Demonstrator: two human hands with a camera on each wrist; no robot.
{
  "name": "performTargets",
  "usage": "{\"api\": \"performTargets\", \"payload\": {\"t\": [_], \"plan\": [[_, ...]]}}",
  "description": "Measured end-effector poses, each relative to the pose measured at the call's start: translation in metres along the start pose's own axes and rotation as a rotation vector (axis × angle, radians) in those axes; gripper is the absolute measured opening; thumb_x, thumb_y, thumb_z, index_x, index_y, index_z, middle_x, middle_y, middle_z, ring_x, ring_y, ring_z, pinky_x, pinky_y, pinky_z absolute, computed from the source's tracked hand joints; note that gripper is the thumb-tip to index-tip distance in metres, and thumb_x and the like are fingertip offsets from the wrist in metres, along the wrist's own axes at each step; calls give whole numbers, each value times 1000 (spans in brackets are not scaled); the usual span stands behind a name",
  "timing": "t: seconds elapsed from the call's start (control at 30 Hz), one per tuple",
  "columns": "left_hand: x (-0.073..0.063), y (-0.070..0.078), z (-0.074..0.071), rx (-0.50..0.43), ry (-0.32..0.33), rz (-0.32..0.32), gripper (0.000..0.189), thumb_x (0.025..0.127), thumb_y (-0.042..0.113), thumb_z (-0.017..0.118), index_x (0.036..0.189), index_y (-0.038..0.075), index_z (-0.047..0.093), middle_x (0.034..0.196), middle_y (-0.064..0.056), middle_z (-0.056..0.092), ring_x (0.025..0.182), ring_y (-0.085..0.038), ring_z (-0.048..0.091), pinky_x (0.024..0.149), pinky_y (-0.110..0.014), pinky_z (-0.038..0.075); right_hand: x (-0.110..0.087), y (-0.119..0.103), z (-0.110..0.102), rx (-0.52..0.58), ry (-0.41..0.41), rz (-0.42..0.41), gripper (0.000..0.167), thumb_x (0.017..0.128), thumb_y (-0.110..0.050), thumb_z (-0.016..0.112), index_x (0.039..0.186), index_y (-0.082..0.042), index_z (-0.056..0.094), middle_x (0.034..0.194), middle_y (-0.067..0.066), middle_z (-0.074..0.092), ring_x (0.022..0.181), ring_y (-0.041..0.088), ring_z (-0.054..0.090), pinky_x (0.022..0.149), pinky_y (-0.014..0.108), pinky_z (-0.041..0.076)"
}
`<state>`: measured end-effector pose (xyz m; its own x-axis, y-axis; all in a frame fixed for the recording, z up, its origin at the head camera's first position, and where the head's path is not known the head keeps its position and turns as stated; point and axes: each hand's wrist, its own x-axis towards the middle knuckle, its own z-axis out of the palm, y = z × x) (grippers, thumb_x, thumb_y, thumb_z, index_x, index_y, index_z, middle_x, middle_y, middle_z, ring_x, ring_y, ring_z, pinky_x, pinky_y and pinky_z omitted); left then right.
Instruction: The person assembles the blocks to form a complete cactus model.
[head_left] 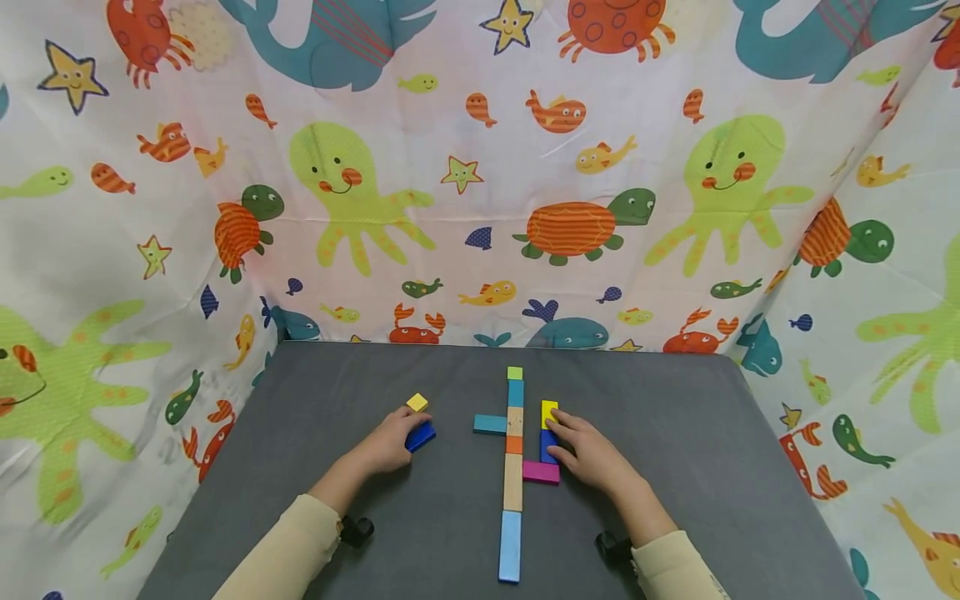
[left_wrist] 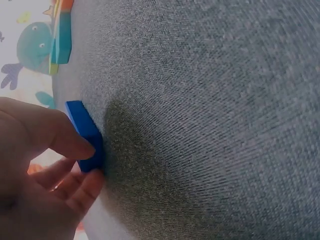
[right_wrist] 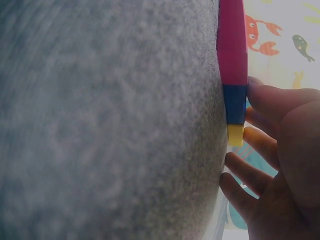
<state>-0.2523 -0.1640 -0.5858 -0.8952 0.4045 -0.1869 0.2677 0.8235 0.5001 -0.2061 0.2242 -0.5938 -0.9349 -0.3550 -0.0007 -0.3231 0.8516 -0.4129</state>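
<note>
My left hand [head_left: 387, 442] pinches a blue block [head_left: 421, 436] between thumb and fingers, low over the table; the left wrist view shows the thumb on the block [left_wrist: 86, 131]. A small yellow block [head_left: 417, 402] lies just beyond that hand. My right hand [head_left: 594, 452] has its fingers spread and touches a yellow block [head_left: 549, 412] and a dark blue block [head_left: 548, 447], which stand end to end. Behind them, toward me, a magenta block [head_left: 541, 472] lies crosswise. In the right wrist view the thumb is against the blue block [right_wrist: 235, 103].
A long row of blocks runs down the table [head_left: 660, 400], from a green block [head_left: 514, 373] at the far end to a light blue block [head_left: 510, 547] nearest me. A teal block [head_left: 490, 424] juts out left. A printed cloth [head_left: 465, 242] hangs behind.
</note>
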Motion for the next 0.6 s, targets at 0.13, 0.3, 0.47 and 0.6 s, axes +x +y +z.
{"api": "performTargets", "payload": {"t": [0.13, 0.3, 0.47, 0.6], "plan": [[1, 0, 1, -12, 4, -1, 74, 79, -11, 68, 146, 18, 53, 142, -13, 46, 119, -28, 51, 96, -48, 49, 0, 1, 0, -2, -1, 3, 58, 98, -35, 65, 149, -13, 51, 160, 12, 40, 144, 38, 41, 112, 55, 38], [2, 2, 0, -9, 0, 40, 75, 78, -9, 70, 148, 13, 50, 131, -11, 47, 98, -21, 54, 80, -37, 48, 1, 0, -1, 11, 3, 5, 57, 99, -35, 65, 149, -12, 51, 160, 12, 40, 144, 37, 41, 113, 55, 38], [1, 5, -1, -2, -34, 80, 73, 83, -1, 73, 150, 12, 47, 132, -9, 47, 94, -18, 53, 74, -34, 44, 1, 0, 0, 1, 6, 4, 57, 99, -35, 65, 149, -12, 51, 160, 12, 40, 143, 37, 42, 113, 54, 38], [1, 7, -1, -30, -32, 108, 69, 83, 1, 74, 148, 8, 49, 133, -9, 50, 89, -16, 54, 73, -34, 46, 1, 1, 1, 2, 8, 12, 58, 98, -35, 66, 149, -13, 51, 160, 12, 40, 144, 37, 42, 112, 54, 38]]}}
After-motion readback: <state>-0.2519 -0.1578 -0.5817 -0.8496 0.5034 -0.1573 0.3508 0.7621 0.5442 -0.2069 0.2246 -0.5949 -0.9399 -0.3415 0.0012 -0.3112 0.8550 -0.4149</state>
